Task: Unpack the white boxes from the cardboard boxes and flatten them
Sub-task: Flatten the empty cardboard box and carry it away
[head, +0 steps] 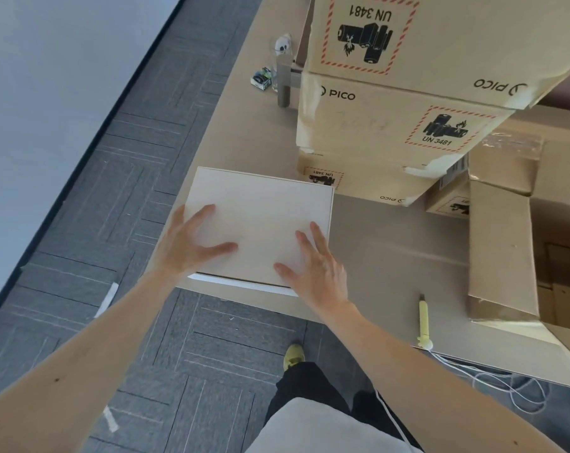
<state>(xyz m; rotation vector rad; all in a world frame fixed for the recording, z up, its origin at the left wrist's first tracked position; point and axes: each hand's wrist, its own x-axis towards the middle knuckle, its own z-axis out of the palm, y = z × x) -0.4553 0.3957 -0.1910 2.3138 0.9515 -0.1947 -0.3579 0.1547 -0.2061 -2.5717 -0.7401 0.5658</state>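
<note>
My left hand [185, 243] and right hand [316, 269] lie flat on one white box [260, 220] at the tabletop's [391, 250] near edge, fingers [202, 211] spread. Three stacked cardboard boxes [391, 125] crowd just behind it; one open carton [502, 256] stands to the right, with one yellow cutter [424, 317] near it.

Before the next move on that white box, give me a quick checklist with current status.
1. Hands placed: ok. Left hand and right hand lie flat on the white box, fingers spread.
2. Box support: cannot tell. It sits at the table's near edge; overhang unclear.
3. Knife clear: ok. The yellow utility knife lies to the right, apart from the box.
4. Room behind: not ok. The stack of cardboard boxes stands close to the far right corner.
5. Cable: not ok. A white cable hangs near the person's legs, a possible snag.
</note>
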